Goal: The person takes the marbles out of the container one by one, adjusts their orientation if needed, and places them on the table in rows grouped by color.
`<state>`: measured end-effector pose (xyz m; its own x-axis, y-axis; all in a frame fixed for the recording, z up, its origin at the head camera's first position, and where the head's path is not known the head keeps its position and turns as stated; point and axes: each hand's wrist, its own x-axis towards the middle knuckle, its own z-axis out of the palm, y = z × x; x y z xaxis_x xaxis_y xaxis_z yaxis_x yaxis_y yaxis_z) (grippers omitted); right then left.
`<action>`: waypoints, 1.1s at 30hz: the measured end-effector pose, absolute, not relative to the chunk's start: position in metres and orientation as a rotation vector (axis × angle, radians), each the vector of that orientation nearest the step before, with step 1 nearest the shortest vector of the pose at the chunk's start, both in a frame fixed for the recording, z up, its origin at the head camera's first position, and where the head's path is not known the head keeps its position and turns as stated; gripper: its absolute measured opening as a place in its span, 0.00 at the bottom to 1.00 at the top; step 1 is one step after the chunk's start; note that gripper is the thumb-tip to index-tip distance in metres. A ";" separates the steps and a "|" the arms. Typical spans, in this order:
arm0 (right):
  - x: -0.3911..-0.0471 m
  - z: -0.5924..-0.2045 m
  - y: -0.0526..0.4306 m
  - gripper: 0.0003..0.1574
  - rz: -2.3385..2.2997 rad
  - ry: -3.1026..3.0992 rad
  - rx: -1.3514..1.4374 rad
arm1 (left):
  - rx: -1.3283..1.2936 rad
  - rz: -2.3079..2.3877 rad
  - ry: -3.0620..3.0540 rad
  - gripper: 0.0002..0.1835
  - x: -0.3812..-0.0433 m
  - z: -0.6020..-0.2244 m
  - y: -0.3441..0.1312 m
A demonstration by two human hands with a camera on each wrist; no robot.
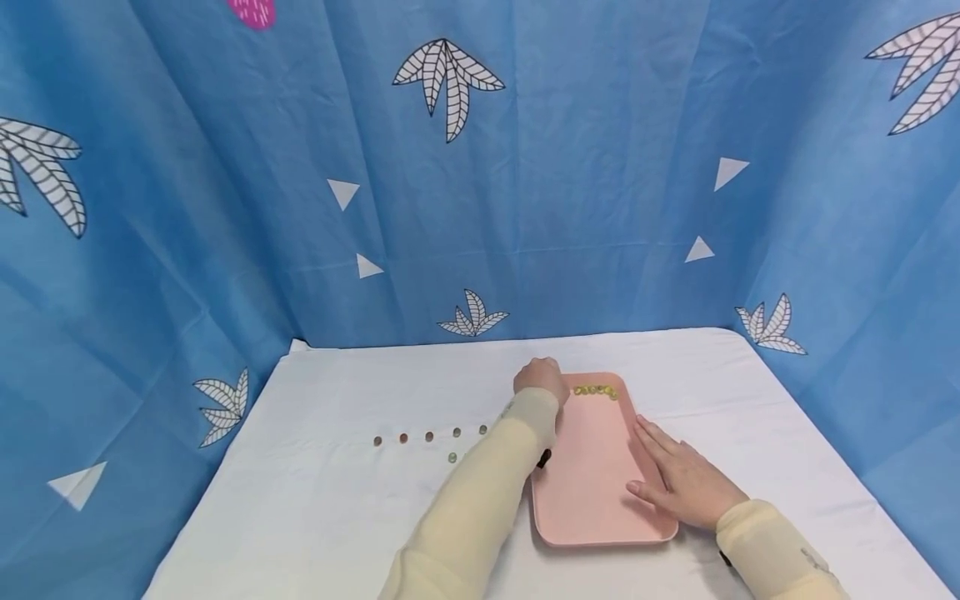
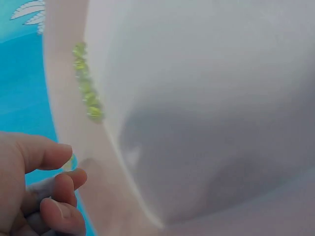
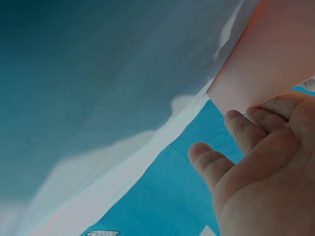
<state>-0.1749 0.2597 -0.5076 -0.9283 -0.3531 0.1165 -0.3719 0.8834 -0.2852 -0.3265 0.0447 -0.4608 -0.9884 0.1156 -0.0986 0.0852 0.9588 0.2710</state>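
Observation:
My left hand (image 1: 542, 379) is at the far left corner of a pink tray (image 1: 581, 508). In the left wrist view, its thumb and finger pinch a small translucent yellowish bead (image 2: 70, 162). Several yellow-green beads (image 1: 595, 390) lie in a row inside the tray along its far wall; the same row of beads (image 2: 88, 88) shows near the left hand in the left wrist view. My right hand (image 1: 684, 482) rests against the tray's right rim with its fingers extended. In the right wrist view, the right hand's fingers (image 3: 241, 129) lie along the tray's outer wall (image 3: 266, 54).
Left of the tray, small brownish beads (image 1: 403, 437) and greenish beads (image 1: 457, 432) form a spaced row on the white tablecloth (image 1: 315, 508). Another greenish bead (image 1: 452, 457) lies nearer, beside the left forearm. A blue patterned curtain (image 1: 570, 167) surrounds the table's back and sides.

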 end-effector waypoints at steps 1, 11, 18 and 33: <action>-0.175 -0.508 0.260 0.56 0.477 -2.990 0.574 | 0.159 0.433 2.991 0.08 -0.325 -0.458 0.044; -0.176 -0.511 0.264 0.57 0.471 -2.969 0.595 | 0.343 0.623 3.052 0.12 -0.311 -0.433 0.022; -0.177 -0.508 0.264 0.57 0.494 -2.980 0.594 | 0.485 0.741 3.113 0.10 -0.300 -0.419 -0.002; -0.175 -0.507 0.264 0.58 0.494 -2.968 0.613 | 0.645 0.815 3.216 0.08 -0.269 -0.403 -0.047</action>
